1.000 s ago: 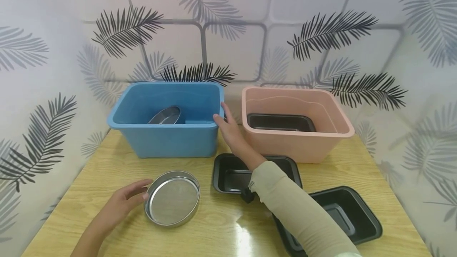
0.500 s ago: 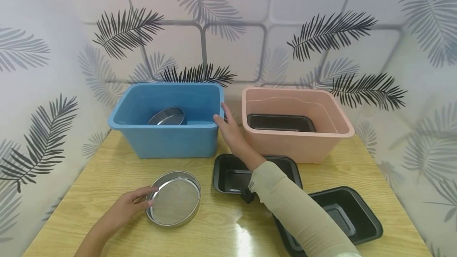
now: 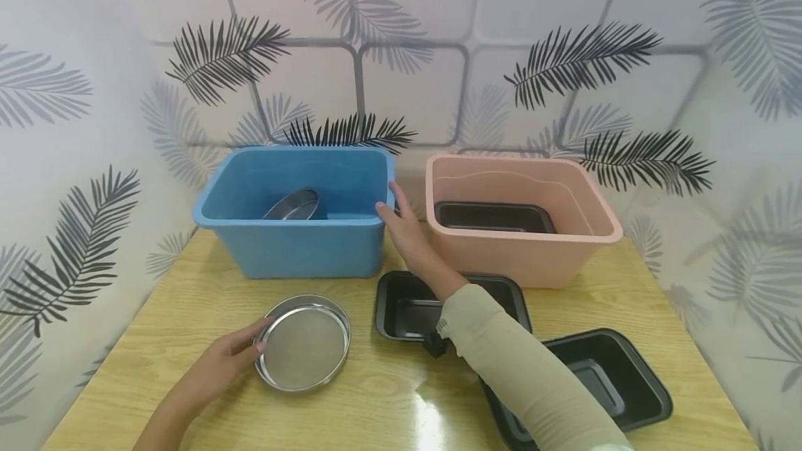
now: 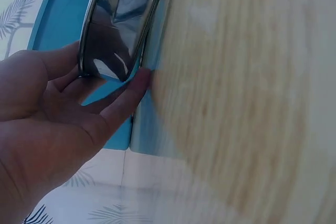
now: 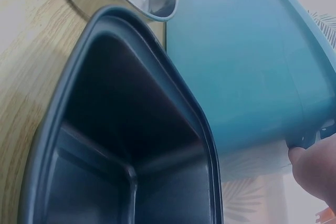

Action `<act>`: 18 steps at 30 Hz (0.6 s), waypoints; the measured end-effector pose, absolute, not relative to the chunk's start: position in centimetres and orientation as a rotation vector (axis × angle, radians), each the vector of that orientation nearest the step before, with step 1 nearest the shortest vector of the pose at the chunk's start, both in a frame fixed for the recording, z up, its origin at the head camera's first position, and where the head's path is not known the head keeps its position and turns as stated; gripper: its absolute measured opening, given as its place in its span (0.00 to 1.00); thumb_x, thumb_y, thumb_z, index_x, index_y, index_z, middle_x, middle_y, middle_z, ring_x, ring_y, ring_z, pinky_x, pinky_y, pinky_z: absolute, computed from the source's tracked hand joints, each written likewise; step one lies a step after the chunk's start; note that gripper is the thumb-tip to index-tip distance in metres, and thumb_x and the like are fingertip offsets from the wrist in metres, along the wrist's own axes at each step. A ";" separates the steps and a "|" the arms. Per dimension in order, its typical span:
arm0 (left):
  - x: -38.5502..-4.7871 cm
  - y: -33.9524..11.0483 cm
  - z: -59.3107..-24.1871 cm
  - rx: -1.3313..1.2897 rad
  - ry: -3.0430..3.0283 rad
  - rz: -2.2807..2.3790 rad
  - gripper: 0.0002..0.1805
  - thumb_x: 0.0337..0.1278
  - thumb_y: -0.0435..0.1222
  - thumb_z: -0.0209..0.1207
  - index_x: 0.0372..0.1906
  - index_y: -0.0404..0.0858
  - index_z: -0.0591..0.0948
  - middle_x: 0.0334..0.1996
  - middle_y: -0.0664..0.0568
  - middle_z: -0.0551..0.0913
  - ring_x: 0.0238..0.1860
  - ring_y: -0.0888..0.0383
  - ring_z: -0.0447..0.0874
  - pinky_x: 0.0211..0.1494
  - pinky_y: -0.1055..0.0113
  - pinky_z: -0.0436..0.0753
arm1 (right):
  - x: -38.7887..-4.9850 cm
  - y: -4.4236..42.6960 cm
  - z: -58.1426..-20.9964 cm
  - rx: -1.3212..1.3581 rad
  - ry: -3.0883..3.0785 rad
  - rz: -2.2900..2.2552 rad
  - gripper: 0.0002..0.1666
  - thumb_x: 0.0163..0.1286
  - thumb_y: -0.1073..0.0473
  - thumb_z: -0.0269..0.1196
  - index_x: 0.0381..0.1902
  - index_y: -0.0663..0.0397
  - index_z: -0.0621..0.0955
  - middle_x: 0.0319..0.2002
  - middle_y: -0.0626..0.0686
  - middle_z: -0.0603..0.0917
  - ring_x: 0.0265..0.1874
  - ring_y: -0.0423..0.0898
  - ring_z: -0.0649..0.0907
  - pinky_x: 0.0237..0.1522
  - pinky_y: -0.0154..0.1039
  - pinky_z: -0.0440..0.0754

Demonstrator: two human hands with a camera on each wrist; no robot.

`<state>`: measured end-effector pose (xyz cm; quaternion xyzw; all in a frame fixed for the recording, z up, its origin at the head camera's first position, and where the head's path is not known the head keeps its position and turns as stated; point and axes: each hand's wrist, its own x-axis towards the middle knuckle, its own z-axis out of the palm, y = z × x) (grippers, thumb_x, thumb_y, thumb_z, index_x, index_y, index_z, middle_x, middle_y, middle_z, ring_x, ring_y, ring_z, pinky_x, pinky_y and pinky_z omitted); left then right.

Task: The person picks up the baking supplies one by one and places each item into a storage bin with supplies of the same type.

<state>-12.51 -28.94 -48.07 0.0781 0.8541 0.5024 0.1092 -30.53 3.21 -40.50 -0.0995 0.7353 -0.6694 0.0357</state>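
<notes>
My left hand (image 3: 216,371) grips the near-left rim of a shallow round metal pan (image 3: 305,350) with thumb and fingers. In the left wrist view, the pan (image 4: 113,30) is tilted close to the wooden surface, its shiny wall between my fingers. My right hand (image 3: 410,232) holds the right rim of a blue bin (image 3: 301,249), and only a thumb tip (image 5: 304,163) and part of the hand show in the right wrist view. Another round metal pan (image 3: 299,206) leans inside the blue bin. Some of my right fingers are hidden behind the rim.
A pink bin (image 3: 501,256) with a black loaf pan (image 3: 495,216) inside stands to the right. Beneath my right forearm sits a black loaf pan (image 3: 401,308). More black pans (image 3: 617,381) lie at the right of the wooden table (image 3: 376,416).
My left hand has moved in from beside the round pan to grip its rim, and the pan has shifted slightly away from me. The right hand has stayed on the blue bin.
</notes>
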 end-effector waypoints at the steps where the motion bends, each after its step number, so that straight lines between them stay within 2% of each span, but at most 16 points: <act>1: -12.5 -29.0 -48.0 0.213 2.510 1.485 0.29 0.76 0.45 0.52 0.76 0.42 0.67 0.78 0.40 0.58 0.76 0.36 0.55 0.74 0.42 0.62 | -30.5 3.2 -40.5 -0.306 2.258 -2.052 0.37 0.81 0.46 0.50 0.81 0.33 0.52 0.82 0.47 0.50 0.81 0.51 0.51 0.79 0.59 0.52; 6: -12.4 -28.9 -47.9 0.134 2.527 1.495 0.29 0.75 0.47 0.54 0.76 0.48 0.67 0.78 0.43 0.59 0.75 0.36 0.61 0.72 0.44 0.69 | -30.4 3.2 -40.6 -0.302 2.260 -2.046 0.37 0.80 0.45 0.50 0.81 0.33 0.52 0.82 0.47 0.50 0.81 0.51 0.51 0.79 0.59 0.52; 9: -12.4 -28.8 -47.9 0.110 2.536 1.518 0.29 0.74 0.47 0.55 0.76 0.49 0.68 0.77 0.42 0.62 0.72 0.37 0.68 0.68 0.57 0.78 | -30.4 3.2 -40.5 -0.298 2.267 -2.041 0.37 0.80 0.44 0.51 0.81 0.32 0.52 0.82 0.47 0.51 0.81 0.51 0.51 0.79 0.59 0.52; 14: -12.3 -28.8 -48.0 0.105 2.470 1.644 0.30 0.74 0.46 0.56 0.76 0.46 0.67 0.77 0.42 0.63 0.71 0.41 0.69 0.60 0.73 0.80 | -30.5 3.2 -40.6 -0.294 2.276 -2.019 0.37 0.80 0.42 0.50 0.81 0.29 0.52 0.82 0.45 0.50 0.81 0.51 0.51 0.79 0.59 0.52; 18: -12.2 -28.9 -47.7 0.147 2.387 1.756 0.31 0.75 0.43 0.55 0.77 0.42 0.65 0.77 0.40 0.61 0.67 0.54 0.76 0.59 0.73 0.81 | -30.5 3.3 -40.5 -0.302 2.269 -2.017 0.37 0.80 0.41 0.50 0.81 0.28 0.51 0.82 0.45 0.50 0.81 0.50 0.52 0.79 0.59 0.53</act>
